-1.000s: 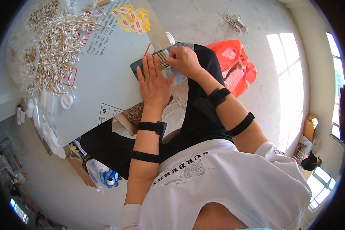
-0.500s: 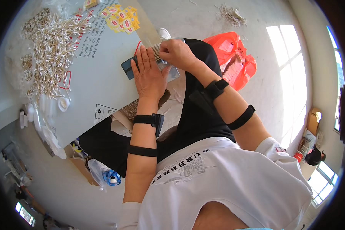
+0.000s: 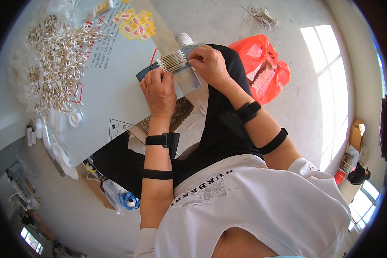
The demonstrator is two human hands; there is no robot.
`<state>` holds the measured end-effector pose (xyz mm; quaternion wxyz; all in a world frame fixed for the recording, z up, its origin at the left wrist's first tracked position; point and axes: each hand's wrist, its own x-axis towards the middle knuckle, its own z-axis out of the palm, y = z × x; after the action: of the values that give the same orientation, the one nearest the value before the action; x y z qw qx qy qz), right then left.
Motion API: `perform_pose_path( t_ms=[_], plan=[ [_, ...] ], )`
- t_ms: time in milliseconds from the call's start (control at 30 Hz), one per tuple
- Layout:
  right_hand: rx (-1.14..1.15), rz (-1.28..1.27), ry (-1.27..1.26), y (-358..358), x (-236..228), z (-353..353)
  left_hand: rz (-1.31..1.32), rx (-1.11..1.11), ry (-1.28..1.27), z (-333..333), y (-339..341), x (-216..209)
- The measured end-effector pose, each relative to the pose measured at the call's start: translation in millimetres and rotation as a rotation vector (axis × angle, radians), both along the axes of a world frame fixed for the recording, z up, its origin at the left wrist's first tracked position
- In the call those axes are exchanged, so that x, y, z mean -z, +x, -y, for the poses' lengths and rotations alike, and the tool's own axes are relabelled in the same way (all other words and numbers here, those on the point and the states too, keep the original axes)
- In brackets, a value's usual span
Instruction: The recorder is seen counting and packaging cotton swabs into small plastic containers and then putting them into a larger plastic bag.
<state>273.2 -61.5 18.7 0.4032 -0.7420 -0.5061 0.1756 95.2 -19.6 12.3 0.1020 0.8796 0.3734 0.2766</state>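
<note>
A row of cotton swabs [image 3: 172, 61] lies side by side at the table's edge, on a dark blue and clear sheet [image 3: 193, 82]. Just below their left end is my left hand [image 3: 160, 92], its fingers curled and closed; whatever they pinch is hidden. Beyond the row's right end, the fingertips of my right hand [image 3: 209, 65] are pressed together, and I cannot make out what is between them. One loose swab [image 3: 181, 76] rests below the row, between the hands.
A big heap of cotton swabs [image 3: 58, 60] covers the table's left side beside plastic bags. Yellow printed cards [image 3: 135, 25] lie at the far edge. On the floor stand a red plastic bag [image 3: 262, 71] and, below the table edge, a cardboard box [image 3: 182, 112] with swabs inside.
My left hand has lifted off the swabs, drawn back toward me and curled its fingers. My right hand has shifted slightly right, leaving the row uncovered.
</note>
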Motion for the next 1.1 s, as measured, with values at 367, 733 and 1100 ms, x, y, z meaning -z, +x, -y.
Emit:
perform_pose_path(
  t_ms=[367, 733, 1100],
  plan=[
    [-0.01, -0.122, 0.051, 4, 10, 12, -0.209, 0.021, 0.058, -9, -13, -9],
    [0.09, -0.113, -0.058, 7, 11, 10, -0.299, 0.085, 0.095, -16, 8, -10],
    [0.366, -0.662, -0.003, 39, 35, -13, -0.215, 0.064, 0.068, -14, 15, -4]
  ],
)
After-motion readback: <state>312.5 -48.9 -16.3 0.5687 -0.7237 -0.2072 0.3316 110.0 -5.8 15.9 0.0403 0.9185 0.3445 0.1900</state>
